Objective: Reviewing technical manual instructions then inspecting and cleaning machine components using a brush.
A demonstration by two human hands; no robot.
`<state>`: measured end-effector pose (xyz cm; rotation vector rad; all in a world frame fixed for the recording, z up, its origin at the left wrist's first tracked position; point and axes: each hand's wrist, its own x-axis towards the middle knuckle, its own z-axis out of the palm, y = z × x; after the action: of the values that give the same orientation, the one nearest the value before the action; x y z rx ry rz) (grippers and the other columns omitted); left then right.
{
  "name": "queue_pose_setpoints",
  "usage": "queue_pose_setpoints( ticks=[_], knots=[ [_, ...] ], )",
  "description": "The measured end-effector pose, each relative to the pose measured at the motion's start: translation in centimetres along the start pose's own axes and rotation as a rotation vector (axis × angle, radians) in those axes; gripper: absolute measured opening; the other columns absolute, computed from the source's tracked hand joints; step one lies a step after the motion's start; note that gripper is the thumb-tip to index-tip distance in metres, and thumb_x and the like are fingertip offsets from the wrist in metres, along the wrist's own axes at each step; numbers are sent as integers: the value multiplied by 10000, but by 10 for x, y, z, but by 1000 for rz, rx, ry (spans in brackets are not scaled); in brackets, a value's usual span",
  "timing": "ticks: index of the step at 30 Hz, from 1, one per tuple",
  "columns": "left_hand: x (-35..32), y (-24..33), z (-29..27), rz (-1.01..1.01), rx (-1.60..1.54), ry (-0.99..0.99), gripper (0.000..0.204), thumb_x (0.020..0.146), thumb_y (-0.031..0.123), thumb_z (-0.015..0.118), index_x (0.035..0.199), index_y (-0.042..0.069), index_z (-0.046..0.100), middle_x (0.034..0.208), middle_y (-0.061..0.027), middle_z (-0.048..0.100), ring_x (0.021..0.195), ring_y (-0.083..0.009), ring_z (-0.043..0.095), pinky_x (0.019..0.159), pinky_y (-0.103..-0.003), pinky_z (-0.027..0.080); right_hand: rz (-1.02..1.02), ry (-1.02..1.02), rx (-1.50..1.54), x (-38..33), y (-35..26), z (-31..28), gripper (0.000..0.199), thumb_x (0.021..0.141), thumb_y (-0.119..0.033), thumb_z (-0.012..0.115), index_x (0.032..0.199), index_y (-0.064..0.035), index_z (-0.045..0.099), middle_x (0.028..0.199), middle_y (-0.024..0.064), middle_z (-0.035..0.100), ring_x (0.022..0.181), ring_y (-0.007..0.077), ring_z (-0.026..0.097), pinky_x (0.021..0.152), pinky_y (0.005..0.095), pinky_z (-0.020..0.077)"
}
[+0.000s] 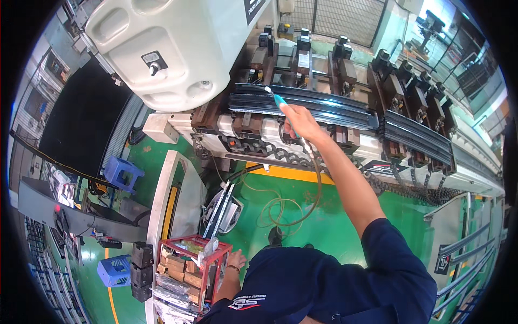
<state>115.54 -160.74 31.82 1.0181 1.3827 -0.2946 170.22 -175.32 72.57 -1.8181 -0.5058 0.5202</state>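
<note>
My right hand [301, 122] is closed around an air blow gun [279, 101] with a teal body and pale tip. Its tip sits over dark, glossy metal profiles [318, 105] lying along the machine bed. From the gun's handle a hose [319, 178] runs down and coils on the floor. Low beside my body, my left hand [236, 259] hangs next to a red-framed rack [226, 249], fingers loosely apart and holding nothing I can see. Whether it touches the rack is unclear.
A large pale machine housing [178, 59] overhangs the bed at the left. Dark clamps [348, 70] line the bed. More profiles [418, 137] lie to the right. Blue stools [123, 174] stand left on the green floor [345, 227]. A metal rack [469, 243] is at the right.
</note>
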Motion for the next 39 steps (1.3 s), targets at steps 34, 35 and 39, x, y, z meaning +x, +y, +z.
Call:
queue_pose_setpoints(
  ticks=[34,35,39],
  knots=[
    [54,80,30,-26,310,-166,354,1003,406,638,1188,106,604,888,-80,706,650,-220,687,504,-366,570,392,630,-423,-284,-22,-113,478,1046,-436,515,1193,-5,662,801,247,678,825,430,694,756,506,511],
    [60,84,28,-37,334,-181,348,1002,413,638,1168,108,613,886,-81,703,661,-221,689,519,-371,578,296,679,-472,-281,-7,-116,483,1046,-433,525,1202,6,653,722,182,636,708,319,658,666,453,498],
    [81,108,20,-15,333,-275,356,1022,408,579,1179,91,622,994,-104,714,692,-205,685,512,-351,546,242,656,-464,-252,-19,-107,485,1045,-434,517,1189,16,629,777,221,643,774,373,642,708,484,491]
  ],
)
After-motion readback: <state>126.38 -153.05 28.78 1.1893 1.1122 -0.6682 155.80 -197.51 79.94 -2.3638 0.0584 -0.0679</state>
